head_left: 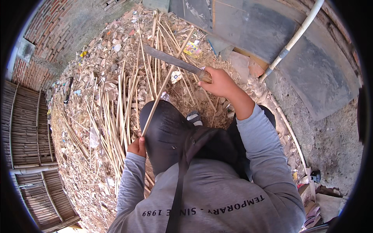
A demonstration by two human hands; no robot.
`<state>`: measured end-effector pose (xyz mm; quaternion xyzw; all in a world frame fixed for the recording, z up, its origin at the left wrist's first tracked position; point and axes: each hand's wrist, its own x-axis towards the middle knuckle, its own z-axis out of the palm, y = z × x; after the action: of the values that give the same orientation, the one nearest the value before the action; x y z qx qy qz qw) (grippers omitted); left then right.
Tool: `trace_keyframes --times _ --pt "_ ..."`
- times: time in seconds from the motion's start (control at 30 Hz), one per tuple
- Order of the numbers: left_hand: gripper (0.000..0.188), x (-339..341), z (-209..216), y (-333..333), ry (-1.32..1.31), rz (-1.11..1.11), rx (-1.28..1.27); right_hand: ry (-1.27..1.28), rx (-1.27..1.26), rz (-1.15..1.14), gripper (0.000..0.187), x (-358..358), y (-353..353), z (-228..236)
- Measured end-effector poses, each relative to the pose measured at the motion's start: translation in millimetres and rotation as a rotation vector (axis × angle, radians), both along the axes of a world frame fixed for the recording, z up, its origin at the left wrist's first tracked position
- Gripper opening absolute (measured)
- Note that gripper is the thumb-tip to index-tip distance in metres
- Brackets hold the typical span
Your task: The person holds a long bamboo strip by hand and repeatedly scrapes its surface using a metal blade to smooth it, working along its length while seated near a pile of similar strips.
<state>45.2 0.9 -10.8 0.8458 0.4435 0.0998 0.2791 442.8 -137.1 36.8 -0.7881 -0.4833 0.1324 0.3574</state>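
Left hand (pixel 137 146) grips a pale strip (pixel 160 96); right hand (pixel 220 83), well apart, clasps a machete (pixel 186 66).

Brick wall (pixel 54 29) beside debris-covered ground (pixel 82 105)

Head view is taken from above and behind left hand (pixel 137 147) and right hand (pixel 220 82), aimed steeply down, close-in.

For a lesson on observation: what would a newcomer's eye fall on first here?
First, the long dark blade above centre, its handle in the right hand's fingers. Next, the pale strip slanting up across the picture, the left hand's fingers gripping it lower down. Left of centre, many more pale strips lie on littered ground.
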Motion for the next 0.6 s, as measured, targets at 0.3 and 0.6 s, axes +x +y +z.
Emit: trace_keyframes --times 0.3,0.6 --pt "0.062 10 12 -5 0.189 -0.053 0.037 -0.139 -0.097 0.197 0.032 -15 7 -20" --pt "0.061 14 8 -15 0.220 -0.026 0.138 -0.183 -0.307 0.147 0.025 -44 12 0"
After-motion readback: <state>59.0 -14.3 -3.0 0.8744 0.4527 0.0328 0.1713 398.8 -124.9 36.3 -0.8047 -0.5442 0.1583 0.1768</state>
